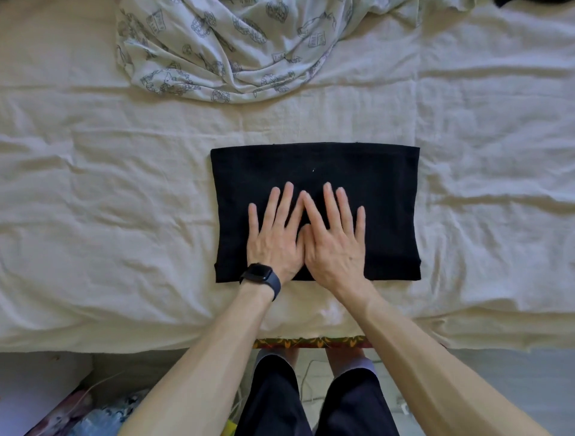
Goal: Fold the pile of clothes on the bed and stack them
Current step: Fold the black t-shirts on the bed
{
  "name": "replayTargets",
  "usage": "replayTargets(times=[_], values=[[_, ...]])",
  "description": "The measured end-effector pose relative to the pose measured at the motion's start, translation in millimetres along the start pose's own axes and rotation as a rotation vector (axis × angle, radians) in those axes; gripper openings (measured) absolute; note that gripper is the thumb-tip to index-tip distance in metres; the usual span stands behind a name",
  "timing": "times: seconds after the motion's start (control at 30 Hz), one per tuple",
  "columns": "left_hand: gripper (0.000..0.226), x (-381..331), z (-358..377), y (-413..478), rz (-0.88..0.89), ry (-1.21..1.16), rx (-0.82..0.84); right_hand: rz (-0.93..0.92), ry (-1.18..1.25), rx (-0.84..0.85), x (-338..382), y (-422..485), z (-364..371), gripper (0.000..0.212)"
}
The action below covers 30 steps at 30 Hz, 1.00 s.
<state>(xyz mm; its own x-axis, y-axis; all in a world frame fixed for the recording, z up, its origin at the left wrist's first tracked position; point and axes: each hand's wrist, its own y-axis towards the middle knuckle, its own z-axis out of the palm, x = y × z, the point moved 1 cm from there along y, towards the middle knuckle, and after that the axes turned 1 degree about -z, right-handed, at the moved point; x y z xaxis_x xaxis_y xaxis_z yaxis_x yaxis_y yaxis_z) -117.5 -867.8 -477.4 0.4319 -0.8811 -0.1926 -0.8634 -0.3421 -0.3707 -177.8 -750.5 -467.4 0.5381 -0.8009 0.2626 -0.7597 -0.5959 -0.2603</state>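
Note:
A black garment (373, 174) lies folded into a flat rectangle on the bed, near the front edge. My left hand (275, 236), with a dark watch on its wrist, presses flat on the garment's lower middle, fingers straight and spread. Beside it my right hand (334, 239) lies flat on the same cloth, its index finger touching my left hand's index finger. A crumpled white garment with a grey printed pattern (230, 46) lies unfolded at the far middle of the bed.
The bed is covered by a wrinkled cream sheet (109, 202). A dark piece of cloth (529, 3) shows at the top right corner. Below the bed's front edge are my legs, cables and some items on the floor (77, 410).

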Motion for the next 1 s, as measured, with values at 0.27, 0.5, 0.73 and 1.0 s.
replayTargets(times=[0.27, 0.5, 0.73, 1.0], values=[[0.063, 98, 4, 15, -0.214, 0.048, -0.052, 0.419, -0.108, 0.073, -104, 16, -7, 0.065], [0.062, 22, -18, 60, 0.045, 0.048, -0.103, 0.210, -0.038, 0.017, -55, 46, -18, 0.065], [0.062, 56, -11, 77, -0.087, 0.039, -0.055, 0.229, -0.095, 0.099, -99, 79, -13, 0.063], [0.069, -21, 10, -13, 0.098, -0.034, 0.032, 0.526, 0.000, 0.167, -176, 5, -48, 0.063]])
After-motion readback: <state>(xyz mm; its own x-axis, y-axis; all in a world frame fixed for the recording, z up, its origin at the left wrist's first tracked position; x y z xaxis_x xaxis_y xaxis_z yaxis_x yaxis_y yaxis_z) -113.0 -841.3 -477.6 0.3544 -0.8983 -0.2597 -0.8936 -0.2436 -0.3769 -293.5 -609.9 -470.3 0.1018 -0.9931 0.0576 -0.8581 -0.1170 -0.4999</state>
